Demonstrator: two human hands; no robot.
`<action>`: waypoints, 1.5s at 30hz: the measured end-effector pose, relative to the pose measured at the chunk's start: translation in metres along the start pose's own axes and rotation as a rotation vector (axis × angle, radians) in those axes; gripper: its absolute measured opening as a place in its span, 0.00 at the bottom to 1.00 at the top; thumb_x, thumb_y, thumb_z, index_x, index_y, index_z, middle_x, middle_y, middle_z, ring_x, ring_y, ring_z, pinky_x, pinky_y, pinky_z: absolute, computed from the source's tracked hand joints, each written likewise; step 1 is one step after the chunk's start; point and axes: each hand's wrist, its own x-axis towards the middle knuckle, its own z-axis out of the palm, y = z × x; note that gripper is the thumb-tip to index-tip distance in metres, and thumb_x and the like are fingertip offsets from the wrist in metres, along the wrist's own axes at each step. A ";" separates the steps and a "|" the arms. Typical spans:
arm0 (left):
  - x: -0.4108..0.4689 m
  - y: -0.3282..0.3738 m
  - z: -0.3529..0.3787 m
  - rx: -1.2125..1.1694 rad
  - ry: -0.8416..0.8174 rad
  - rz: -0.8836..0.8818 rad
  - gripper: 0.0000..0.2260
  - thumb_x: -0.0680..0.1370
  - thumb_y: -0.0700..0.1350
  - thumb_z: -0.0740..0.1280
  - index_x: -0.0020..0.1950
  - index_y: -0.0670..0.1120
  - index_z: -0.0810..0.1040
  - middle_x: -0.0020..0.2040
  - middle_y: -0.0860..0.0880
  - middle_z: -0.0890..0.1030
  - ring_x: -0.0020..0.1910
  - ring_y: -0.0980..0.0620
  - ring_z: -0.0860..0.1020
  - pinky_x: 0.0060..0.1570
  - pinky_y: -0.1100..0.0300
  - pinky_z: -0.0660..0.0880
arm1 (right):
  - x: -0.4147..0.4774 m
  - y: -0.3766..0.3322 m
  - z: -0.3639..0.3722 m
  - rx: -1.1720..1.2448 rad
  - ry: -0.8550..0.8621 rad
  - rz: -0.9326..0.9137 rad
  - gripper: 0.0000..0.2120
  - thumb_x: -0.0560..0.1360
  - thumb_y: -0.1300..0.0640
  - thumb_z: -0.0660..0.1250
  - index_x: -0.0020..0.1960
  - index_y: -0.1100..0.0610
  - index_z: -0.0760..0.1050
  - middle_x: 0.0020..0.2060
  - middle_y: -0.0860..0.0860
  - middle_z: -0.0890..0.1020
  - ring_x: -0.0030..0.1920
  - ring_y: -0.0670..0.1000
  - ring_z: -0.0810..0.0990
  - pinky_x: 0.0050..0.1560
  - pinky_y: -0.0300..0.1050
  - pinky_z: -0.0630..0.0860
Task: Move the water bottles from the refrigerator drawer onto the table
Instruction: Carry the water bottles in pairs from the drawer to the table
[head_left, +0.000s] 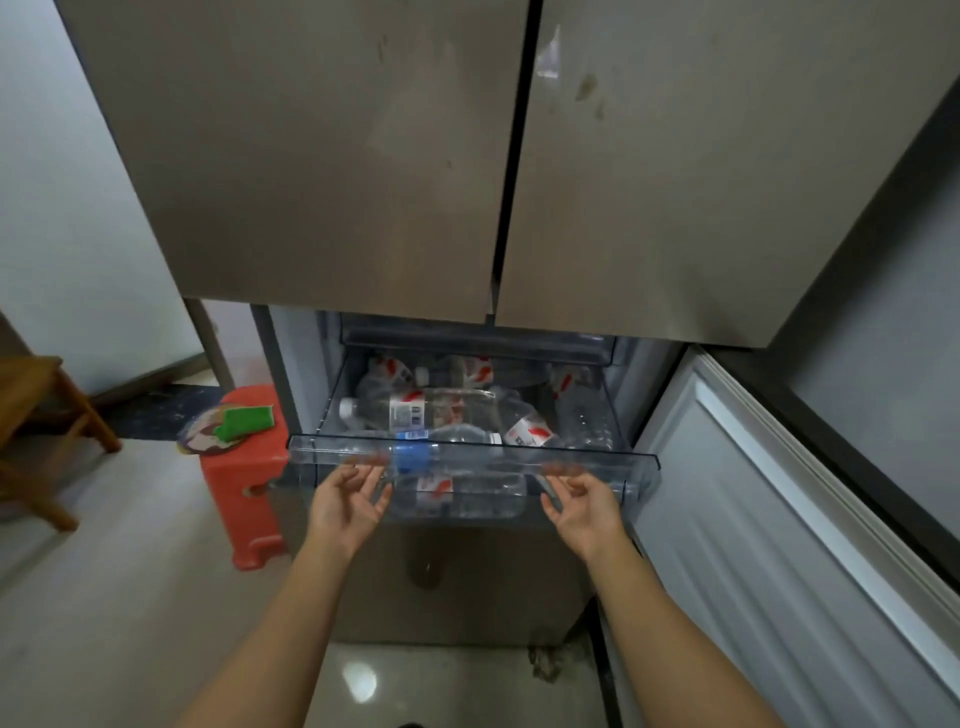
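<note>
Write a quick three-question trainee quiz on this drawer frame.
1. True or false: the left hand grips a water bottle.
2. The clear drawer is: A) shut; B) open, with bottles lying inside; C) open and empty.
3. Fill in: the stool beside the drawer is ____ in colour.

Key: 1 false, both hands are open below the drawer front; 2 B; 3 red.
</note>
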 end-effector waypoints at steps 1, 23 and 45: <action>-0.010 -0.003 -0.006 -0.002 0.005 0.004 0.10 0.78 0.39 0.52 0.40 0.45 0.69 0.52 0.46 0.76 0.53 0.50 0.75 0.51 0.57 0.71 | -0.012 0.003 -0.006 -0.009 -0.004 0.006 0.12 0.74 0.69 0.51 0.37 0.57 0.68 0.44 0.55 0.78 0.51 0.51 0.76 0.45 0.46 0.69; -0.094 -0.019 -0.047 0.026 0.024 -0.034 0.08 0.77 0.37 0.52 0.47 0.44 0.70 0.49 0.44 0.77 0.49 0.50 0.75 0.46 0.57 0.71 | -0.099 0.036 -0.038 0.004 0.047 -0.001 0.13 0.74 0.70 0.50 0.38 0.58 0.68 0.42 0.56 0.78 0.50 0.50 0.76 0.46 0.45 0.69; -0.100 -0.010 -0.037 0.149 0.090 -0.065 0.25 0.77 0.40 0.54 0.20 0.47 0.75 0.27 0.51 0.81 0.44 0.55 0.75 0.39 0.59 0.66 | -0.089 0.026 -0.036 -0.094 0.138 0.084 0.12 0.75 0.67 0.52 0.36 0.60 0.69 0.29 0.54 0.82 0.45 0.52 0.77 0.41 0.45 0.69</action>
